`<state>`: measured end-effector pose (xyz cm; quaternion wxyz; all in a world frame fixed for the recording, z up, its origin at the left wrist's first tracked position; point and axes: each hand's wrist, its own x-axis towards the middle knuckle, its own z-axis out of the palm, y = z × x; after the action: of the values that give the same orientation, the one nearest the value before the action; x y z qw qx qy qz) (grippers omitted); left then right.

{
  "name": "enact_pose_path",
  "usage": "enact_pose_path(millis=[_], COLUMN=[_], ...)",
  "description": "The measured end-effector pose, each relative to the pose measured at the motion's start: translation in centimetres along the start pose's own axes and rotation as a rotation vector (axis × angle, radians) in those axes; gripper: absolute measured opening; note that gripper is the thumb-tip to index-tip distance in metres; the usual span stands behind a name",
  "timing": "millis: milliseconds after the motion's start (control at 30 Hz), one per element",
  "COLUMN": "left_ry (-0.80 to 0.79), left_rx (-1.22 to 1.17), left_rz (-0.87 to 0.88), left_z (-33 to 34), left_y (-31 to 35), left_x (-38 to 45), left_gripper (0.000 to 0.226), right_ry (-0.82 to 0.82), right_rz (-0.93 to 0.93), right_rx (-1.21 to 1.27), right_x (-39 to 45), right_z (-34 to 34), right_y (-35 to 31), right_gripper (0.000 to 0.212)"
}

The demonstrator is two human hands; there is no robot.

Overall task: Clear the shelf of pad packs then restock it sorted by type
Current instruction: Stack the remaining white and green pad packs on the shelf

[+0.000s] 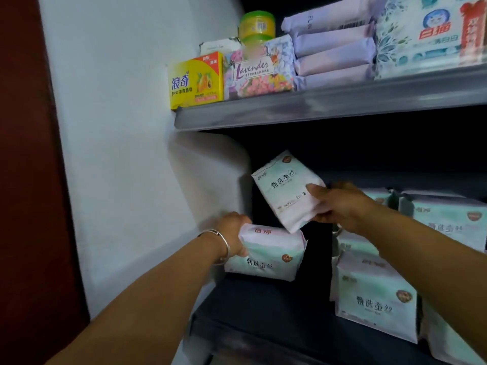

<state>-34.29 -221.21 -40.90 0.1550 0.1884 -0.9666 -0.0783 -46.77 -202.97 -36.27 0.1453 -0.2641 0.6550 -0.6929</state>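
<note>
Two pad packs in hand at the left end of the lower shelf (263, 312). Right hand (340, 204) holds one pad pack (286, 191) tilted in the air, thumb on the printed face, the other fingers hidden behind it. Left hand (232, 233), bangle (221, 243) on the wrist, grips the end of a second pack (266, 255) lying flat on the shelf; its fingers are curled round the pack's far side, mostly hidden. The raised pack's lower corner touches or nearly touches the lying one. Risk, as judged: the wrapper looks slick and the right-hand pinch is near one edge, so the pack could swing and slip; setting it down blind could knock the standing stack (374, 293) to the right. Count: two packs held, at least four more of the same mint-and-white type at right; the exact number is hidden by overlap. Upper shelf (316, 111): one yellow soap box (196, 83), one lavender pack (259, 71), one green jar (257, 25), four lilac packs (334, 51).
</note>
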Motion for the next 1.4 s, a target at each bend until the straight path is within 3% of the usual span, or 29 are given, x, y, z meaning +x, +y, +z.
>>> enact_pose_path(millis=[233, 433, 667, 900, 1167, 1400], left_ry=[0.002, -0.034, 0.056, 0.092, 0.182, 0.198], left_rx=[-0.005, 0.024, -0.048, 0.16, 0.155, 0.225], left_rz=[0.024, 0.065, 0.098, 0.132, 0.104, 0.051], left_z=[2.0, 4.2, 8.1, 11.2, 12.3, 13.0], left_y=[-0.3, -0.4, -0.9, 0.0, 0.4, 1.2], left_x=[6.6, 12.0, 15.2, 14.8, 16.0, 16.8], left_gripper=[0.064, 0.072, 0.068, 0.102, 0.084, 0.089], right_ry=[0.051, 0.08, 0.068, 0.086, 0.074, 0.076], right_rz=[-0.251, -0.34, -0.333, -0.353, -0.38, -0.374], right_rx=[-0.271, -0.472, -0.551, -0.587, -0.631, -0.629], right_x=[4.6, 7.3, 9.5, 9.9, 10.0, 9.7], right_z=[-1.1, -2.7, -4.2, -4.5, -4.9, -5.4], right_y=[-0.1, 0.6, 1.9, 1.5, 1.4, 1.8], right_gripper=[0.017, 0.032, 0.029, 0.03, 0.032, 0.031])
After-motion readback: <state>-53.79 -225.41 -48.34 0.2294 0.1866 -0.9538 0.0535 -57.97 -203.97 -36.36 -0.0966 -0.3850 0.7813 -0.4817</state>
